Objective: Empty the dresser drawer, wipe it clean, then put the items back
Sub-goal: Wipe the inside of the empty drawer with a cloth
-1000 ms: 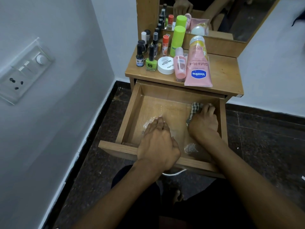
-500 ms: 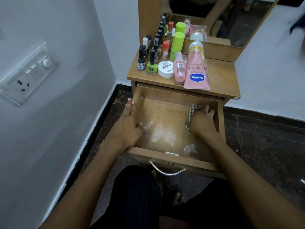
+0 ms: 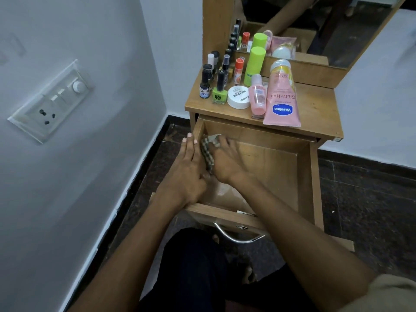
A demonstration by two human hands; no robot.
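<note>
The wooden drawer (image 3: 304, 176) of the small dresser stands pulled out, with nothing in it but my hands and a cloth. My right hand (image 3: 227, 161) presses a checked cloth (image 3: 208, 152) into the drawer's far left corner. My left hand (image 3: 186, 170) lies flat along the drawer's left wall, fingers reaching its back end. On the dresser top (image 3: 315, 104) stand the cosmetics: a pink Vaseline tube (image 3: 281, 104), a pink bottle (image 3: 257, 97), a white jar (image 3: 238, 97), a green nail polish (image 3: 219, 92), a tall green-capped bottle (image 3: 254, 64) and several dark nail polish bottles (image 3: 206, 83).
A mirror (image 3: 304, 23) rises behind the dresser top. A wall with a switch-and-socket plate (image 3: 54, 102) runs close on the left. The floor (image 3: 371, 199) is dark stone. The drawer's metal handle (image 3: 238, 235) hangs above my knees.
My right hand has slid the cloth from the drawer's far right across to the far left corner. My left hand has stayed on the left wall, shifted a little farther back.
</note>
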